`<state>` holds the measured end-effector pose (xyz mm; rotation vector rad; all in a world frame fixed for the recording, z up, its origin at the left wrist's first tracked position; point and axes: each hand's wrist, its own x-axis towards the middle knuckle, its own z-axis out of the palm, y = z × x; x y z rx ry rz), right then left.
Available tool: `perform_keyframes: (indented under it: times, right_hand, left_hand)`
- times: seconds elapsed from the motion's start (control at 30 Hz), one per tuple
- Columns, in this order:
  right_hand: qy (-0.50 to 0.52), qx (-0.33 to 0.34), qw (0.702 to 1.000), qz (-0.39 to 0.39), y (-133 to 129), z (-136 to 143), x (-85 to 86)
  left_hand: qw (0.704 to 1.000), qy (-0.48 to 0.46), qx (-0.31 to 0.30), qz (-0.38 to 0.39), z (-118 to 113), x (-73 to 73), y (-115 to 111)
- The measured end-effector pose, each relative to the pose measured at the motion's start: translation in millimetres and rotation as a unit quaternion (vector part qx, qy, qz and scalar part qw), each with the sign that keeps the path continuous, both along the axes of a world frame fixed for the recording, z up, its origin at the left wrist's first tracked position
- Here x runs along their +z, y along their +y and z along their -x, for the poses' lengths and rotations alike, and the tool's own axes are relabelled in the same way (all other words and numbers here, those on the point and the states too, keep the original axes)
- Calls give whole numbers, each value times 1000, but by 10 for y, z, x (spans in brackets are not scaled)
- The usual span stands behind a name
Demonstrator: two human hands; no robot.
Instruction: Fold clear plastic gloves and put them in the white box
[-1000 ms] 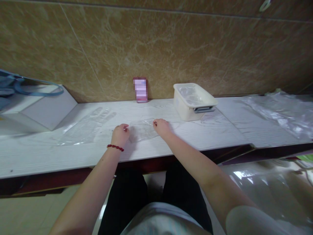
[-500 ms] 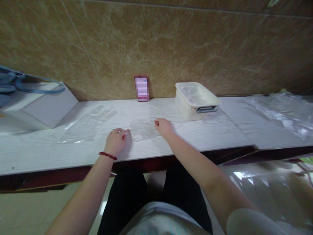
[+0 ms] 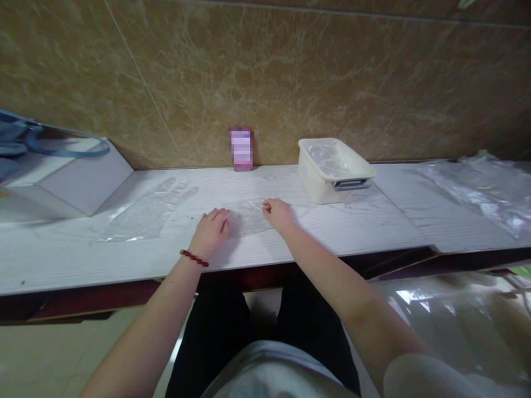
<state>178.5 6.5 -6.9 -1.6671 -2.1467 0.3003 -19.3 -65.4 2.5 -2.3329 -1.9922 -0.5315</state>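
A clear plastic bag lies flat on the white wood-grain counter in front of me. My right hand pinches its right edge between curled fingers and thumb. My left hand, with a red bead bracelet on the wrist, rests palm down over the bag's left end, fingers stretched out. That end of the bag is hidden beneath it. To the left, more clear plastic bags are spread on the counter, apart from my hands.
A cream plastic bin with a grey latch holds clear plastic. A phone leans against the marbled wall. At left stands a white box with a blue strap over it. Clear plastic sheeting is heaped at right. The counter's front edge runs near my legs.
My left hand has moved right, from beside the bag's left edge onto the bag, and its fingers have straightened. The right hand keeps its pinch in nearly the same spot.
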Motion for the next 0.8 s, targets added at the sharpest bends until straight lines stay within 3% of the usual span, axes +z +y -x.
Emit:
perform_keyframes:
  times: [0.2,0.53,0.67,0.8]
  right_hand:
    - [-26,-4,1000,2,0,2,-14]
    - [-39,0,999,-17,-10,-16,-16]
    - [-19,1,998,-61,-70,4,90]
    - [16,58,991,-120,-138,172,251]
  left_hand:
    - [993,71,-10,91,-320,-27,-43]
    - [988,121,-2,97,-297,-70,-90]
    - [991,113,-8,77,-302,-19,-48]
    - [993,101,-13,63,-391,73,77]
